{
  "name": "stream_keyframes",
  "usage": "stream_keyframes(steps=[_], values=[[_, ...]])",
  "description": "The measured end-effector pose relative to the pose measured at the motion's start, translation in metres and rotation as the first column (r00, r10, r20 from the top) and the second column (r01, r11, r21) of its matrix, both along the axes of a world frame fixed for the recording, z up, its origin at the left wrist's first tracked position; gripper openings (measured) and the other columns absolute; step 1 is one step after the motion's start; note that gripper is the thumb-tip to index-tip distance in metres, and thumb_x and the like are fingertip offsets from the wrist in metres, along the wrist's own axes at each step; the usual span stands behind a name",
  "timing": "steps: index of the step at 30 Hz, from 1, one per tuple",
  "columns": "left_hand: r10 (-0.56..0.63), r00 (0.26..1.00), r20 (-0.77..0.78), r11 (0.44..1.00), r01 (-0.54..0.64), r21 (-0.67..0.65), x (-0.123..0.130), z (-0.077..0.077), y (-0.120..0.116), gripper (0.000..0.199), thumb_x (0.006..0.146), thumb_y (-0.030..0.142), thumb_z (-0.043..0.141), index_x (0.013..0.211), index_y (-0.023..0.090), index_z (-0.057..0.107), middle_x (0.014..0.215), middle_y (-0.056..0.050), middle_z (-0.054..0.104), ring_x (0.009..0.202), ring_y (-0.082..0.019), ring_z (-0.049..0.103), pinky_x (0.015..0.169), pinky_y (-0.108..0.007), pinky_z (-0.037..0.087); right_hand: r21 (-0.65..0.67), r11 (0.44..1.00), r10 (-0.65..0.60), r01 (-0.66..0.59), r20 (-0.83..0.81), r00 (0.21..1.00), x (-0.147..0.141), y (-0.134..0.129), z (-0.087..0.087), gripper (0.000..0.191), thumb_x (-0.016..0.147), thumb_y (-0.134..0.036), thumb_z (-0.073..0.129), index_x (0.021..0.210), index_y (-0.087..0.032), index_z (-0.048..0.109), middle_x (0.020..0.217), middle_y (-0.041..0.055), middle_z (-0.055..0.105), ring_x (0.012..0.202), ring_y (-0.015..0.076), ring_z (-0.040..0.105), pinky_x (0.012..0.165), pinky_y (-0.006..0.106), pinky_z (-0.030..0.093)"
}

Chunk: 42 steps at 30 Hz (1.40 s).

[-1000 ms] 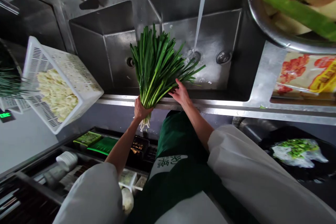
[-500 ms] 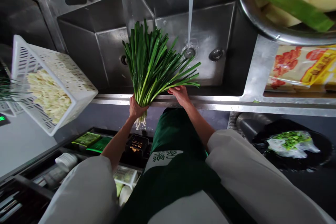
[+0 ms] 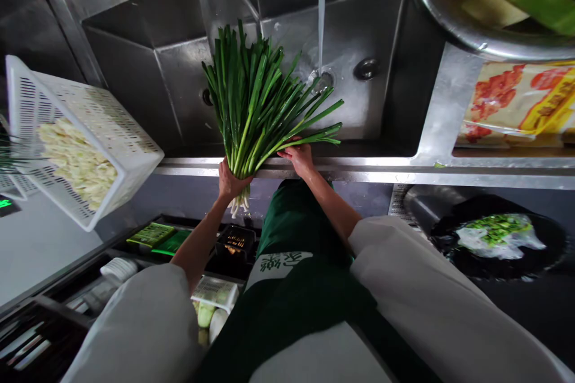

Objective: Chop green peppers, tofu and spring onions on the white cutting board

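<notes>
A large bunch of green onions (image 3: pixel 251 108) leans over the front rim of the steel sink (image 3: pixel 377 102), leaves fanned out inside and white root ends hanging on my side. My left hand (image 3: pixel 232 182) is wrapped round the stalks just above the roots. To its right, my right hand (image 3: pixel 300 158) is at the bunch's lower right edge, its fingers closed about the outer leaves and partly hidden by them. A stream of water (image 3: pixel 321 12) falls behind the leaves, onto the drain area.
On the left, a tilted white basket (image 3: pixel 135 143) holds pale cut pieces. A metal bowl (image 3: pixel 431 0) of vegetable pieces stands at upper right, above printed food packets (image 3: pixel 516 102). Below right, a black-lined bin (image 3: pixel 449 251) contains a plastic bag with chopped greens (image 3: pixel 498 230).
My right hand has shifted slightly left along the leaves, closer to my left hand. My left hand keeps its hold on the stalks. The view has moved a little.
</notes>
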<state>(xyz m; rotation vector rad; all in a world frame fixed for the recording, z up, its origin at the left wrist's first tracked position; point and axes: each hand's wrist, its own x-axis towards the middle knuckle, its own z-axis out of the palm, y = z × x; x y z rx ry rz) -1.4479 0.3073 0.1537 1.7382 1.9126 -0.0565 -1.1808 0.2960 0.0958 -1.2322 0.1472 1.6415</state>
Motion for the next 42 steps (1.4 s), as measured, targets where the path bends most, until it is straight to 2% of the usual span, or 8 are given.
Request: stream_keyframes(steps=[4,8,14,19,24,30,36,42], values=[[-0.009,1.000,0.003,1.000,0.009,-0.009,-0.001,0.000,0.000,0.105,0.053,0.031,0.094,0.143,0.019,0.042,0.131,-0.012,0.051,0.133,-0.037,0.050,0.118,-0.057,0.042,0.000,1.000,0.004,-0.004,0.089,0.996,-0.006,-0.001,0.003,0.037,0.074,-0.041,0.083,0.090,-0.025,0.053,0.074,-0.0049,0.061,0.080,0.0158,0.070,0.083,0.036,0.065],[-0.014,1.000,0.003,1.000,0.014,-0.016,-0.001,0.000,0.001,0.104,0.054,0.030,0.095,0.143,0.018,0.041,0.132,-0.013,0.051,0.132,-0.035,0.049,0.118,-0.058,0.041,0.024,0.999,0.030,-0.035,0.184,0.982,-0.008,-0.004,0.007,0.041,0.074,-0.048,0.083,0.094,-0.025,0.055,0.085,-0.0023,0.065,0.078,0.0151,0.070,0.078,0.033,0.065],[-0.033,0.999,0.000,0.999,0.033,-0.002,-0.001,-0.001,0.001,0.104,0.053,0.029,0.094,0.143,0.018,0.041,0.129,-0.012,0.051,0.131,-0.035,0.050,0.117,-0.058,0.042,0.058,0.994,0.076,-0.097,0.285,0.955,-0.007,-0.004,0.011,0.038,0.075,-0.044,0.085,0.099,-0.026,0.060,0.096,-0.0002,0.069,0.081,0.0149,0.070,0.078,0.030,0.065],[-0.018,1.000,0.004,1.000,0.018,-0.005,-0.001,-0.001,0.001,0.101,0.053,0.030,0.094,0.140,0.019,0.044,0.126,-0.010,0.052,0.129,-0.036,0.051,0.116,-0.057,0.043,0.061,0.995,0.070,-0.081,0.170,0.983,-0.006,-0.001,0.016,0.041,0.074,-0.040,0.088,0.100,-0.026,0.061,0.092,-0.0018,0.071,0.088,0.0172,0.073,0.081,0.032,0.067],[-0.003,1.000,0.014,1.000,0.003,-0.002,0.000,0.000,0.001,0.101,0.051,0.030,0.095,0.138,0.019,0.045,0.125,-0.009,0.052,0.127,-0.034,0.051,0.117,-0.056,0.041,0.174,0.985,0.006,-0.015,0.054,0.999,-0.009,-0.008,0.027,0.043,0.075,-0.045,0.088,0.105,-0.027,0.062,0.097,0.0004,0.073,0.104,0.0222,0.074,0.092,0.041,0.065],[-0.013,1.000,0.015,1.000,0.013,-0.001,0.001,0.002,0.001,0.099,0.052,0.029,0.095,0.138,0.018,0.046,0.125,-0.010,0.053,0.129,-0.035,0.051,0.116,-0.056,0.042,0.185,0.980,0.048,-0.079,0.166,0.985,-0.013,-0.016,0.040,0.034,0.083,-0.047,0.079,0.111,-0.030,0.069,0.106,0.0023,0.076,0.111,0.0238,0.073,0.100,0.042,0.062],[-0.015,0.999,0.034,1.000,0.015,0.000,-0.002,0.000,0.001,0.102,0.053,0.029,0.095,0.141,0.017,0.045,0.128,-0.012,0.052,0.127,-0.033,0.050,0.117,-0.055,0.041,0.122,0.972,0.163,-0.200,0.260,0.952,-0.014,-0.019,0.051,0.031,0.090,-0.049,0.069,0.116,-0.031,0.072,0.103,0.0034,0.080,0.118,0.0267,0.072,0.106,0.044,0.057],[-0.010,1.000,0.020,1.000,0.010,-0.001,-0.005,-0.003,0.001,0.103,0.051,0.028,0.096,0.140,0.017,0.045,0.127,-0.010,0.052,0.128,-0.034,0.050,0.116,-0.054,0.042,0.124,0.990,0.059,-0.071,0.102,0.993,-0.018,-0.021,0.056,0.033,0.087,-0.039,0.074,0.119,-0.030,0.070,0.108,0.0026,0.079,0.115,0.0231,0.074,0.106,0.044,0.059]])
